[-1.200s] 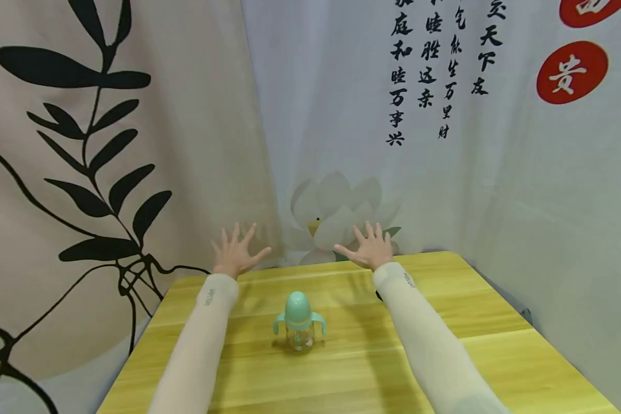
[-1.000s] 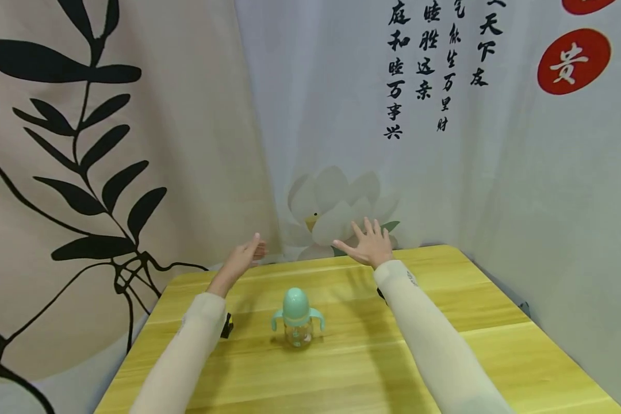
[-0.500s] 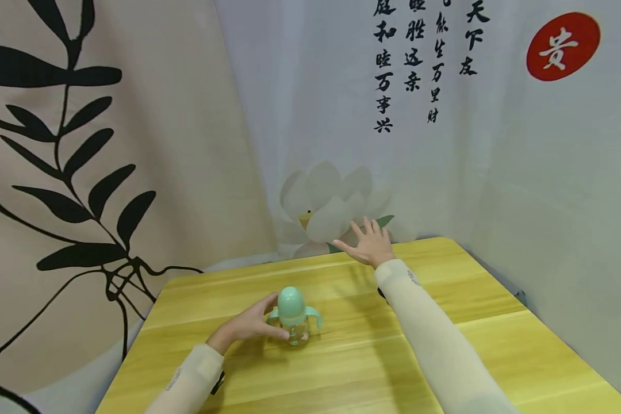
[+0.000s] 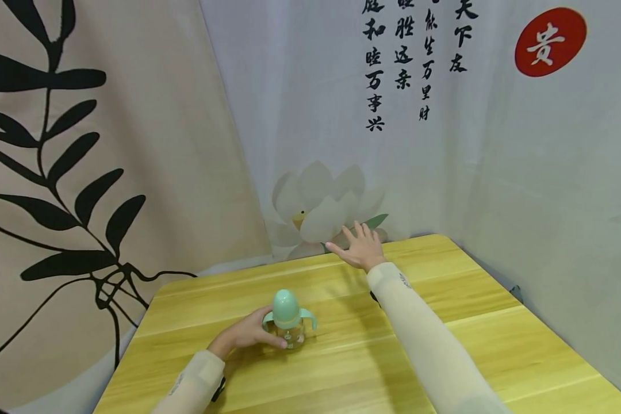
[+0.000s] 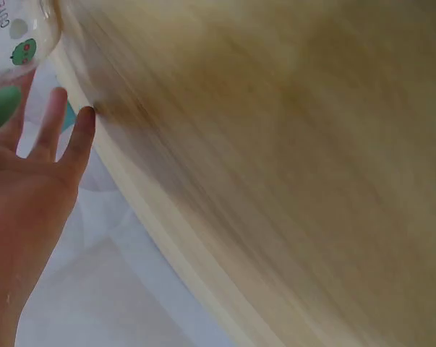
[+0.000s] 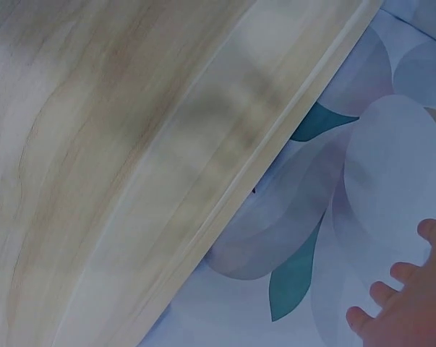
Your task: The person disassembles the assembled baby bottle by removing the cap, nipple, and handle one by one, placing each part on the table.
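Note:
A baby bottle with a mint-green domed cap and two side handles stands upright on the table, left of centre. My left hand holds its left side, thumb across the front and other fingers behind. In the left wrist view the printed clear bottle is cut off at the top left, a green handle before the left hand; two outer fingers stretch out apart from it. My right hand holds nothing, fingers spread above the far edge. Only its fingertips and part of the hand show in the right wrist view.
The yellow wood-grain table reaches back to a hanging cloth printed with a lotus, dark leaves and Chinese characters. The table's far edge runs diagonally through the right wrist view, close to the cloth.
My left hand turned from a raised, spread pose, came down and took hold of the bottle's left side. The right hand stayed raised. The head view has shifted slightly; the bottle stays on the table.

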`<control>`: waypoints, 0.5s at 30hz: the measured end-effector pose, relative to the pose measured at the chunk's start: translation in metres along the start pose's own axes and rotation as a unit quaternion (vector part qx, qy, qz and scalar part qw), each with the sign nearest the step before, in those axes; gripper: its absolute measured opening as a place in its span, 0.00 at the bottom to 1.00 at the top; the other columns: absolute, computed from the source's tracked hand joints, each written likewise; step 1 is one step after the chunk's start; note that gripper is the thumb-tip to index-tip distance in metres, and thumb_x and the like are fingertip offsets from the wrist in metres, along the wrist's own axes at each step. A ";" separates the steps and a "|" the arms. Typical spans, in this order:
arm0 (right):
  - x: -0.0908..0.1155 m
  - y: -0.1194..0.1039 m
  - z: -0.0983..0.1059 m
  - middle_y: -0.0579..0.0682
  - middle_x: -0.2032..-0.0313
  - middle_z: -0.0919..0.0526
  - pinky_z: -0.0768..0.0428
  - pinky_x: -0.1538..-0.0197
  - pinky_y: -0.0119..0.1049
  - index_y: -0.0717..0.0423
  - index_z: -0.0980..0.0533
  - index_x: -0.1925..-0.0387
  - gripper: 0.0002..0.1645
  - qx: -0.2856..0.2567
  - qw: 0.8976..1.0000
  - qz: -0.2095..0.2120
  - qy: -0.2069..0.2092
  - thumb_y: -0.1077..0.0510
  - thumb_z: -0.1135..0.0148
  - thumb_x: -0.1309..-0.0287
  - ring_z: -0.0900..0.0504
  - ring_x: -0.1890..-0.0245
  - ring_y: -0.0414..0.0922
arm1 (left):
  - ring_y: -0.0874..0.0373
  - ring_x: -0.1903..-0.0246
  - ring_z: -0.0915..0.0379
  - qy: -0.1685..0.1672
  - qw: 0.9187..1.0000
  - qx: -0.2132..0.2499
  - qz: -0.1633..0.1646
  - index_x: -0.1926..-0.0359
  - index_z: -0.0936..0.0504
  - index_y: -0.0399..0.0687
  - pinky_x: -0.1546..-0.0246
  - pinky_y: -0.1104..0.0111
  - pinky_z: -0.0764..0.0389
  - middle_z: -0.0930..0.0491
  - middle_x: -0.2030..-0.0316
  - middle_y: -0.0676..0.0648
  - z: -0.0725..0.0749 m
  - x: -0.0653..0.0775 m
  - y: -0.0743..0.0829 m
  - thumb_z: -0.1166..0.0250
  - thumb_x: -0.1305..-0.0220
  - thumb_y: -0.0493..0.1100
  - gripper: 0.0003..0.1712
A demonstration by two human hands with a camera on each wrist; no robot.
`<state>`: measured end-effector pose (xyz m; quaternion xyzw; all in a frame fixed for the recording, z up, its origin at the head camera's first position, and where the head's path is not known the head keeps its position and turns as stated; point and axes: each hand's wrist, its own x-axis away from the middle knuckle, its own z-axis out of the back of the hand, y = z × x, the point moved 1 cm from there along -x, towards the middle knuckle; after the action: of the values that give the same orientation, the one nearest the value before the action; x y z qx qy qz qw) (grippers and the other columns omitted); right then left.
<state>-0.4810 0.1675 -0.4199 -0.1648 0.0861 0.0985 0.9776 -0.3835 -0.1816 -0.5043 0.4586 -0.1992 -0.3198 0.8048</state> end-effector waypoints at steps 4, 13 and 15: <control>-0.005 0.003 0.000 0.63 0.16 0.52 0.53 0.19 0.67 0.43 0.44 0.15 0.58 0.016 1.000 0.003 0.001 0.14 0.61 0.33 0.52 0.17 0.64 | 0.39 0.28 0.33 0.002 1.000 -0.001 -0.009 0.23 0.31 0.49 0.25 0.33 0.42 0.22 0.32 0.46 0.001 -0.003 0.003 0.20 0.38 0.46 0.46; -0.003 -0.021 0.012 0.63 0.18 0.46 0.48 0.21 0.69 0.43 0.45 0.15 0.58 -0.054 0.998 0.006 -0.024 0.13 0.67 0.33 0.47 0.19 0.65 | 0.47 0.40 0.22 0.101 0.995 -0.009 -0.008 0.28 0.26 0.52 0.41 0.54 0.20 0.18 0.40 0.45 0.016 -0.003 0.013 0.22 0.35 0.48 0.37; 0.001 -0.035 0.020 0.62 0.20 0.40 0.45 0.22 0.69 0.45 0.42 0.16 0.59 -0.106 0.994 0.012 -0.033 0.13 0.70 0.32 0.43 0.20 0.64 | 0.45 0.42 0.22 0.121 0.993 -0.008 -0.013 0.31 0.23 0.49 0.43 0.55 0.19 0.18 0.42 0.42 0.025 -0.005 0.020 0.24 0.33 0.47 0.32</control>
<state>-0.4696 0.1419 -0.3904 -0.2631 0.0445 0.1240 0.9557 -0.3960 -0.1863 -0.4749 0.4901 -0.0924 -0.2738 0.8224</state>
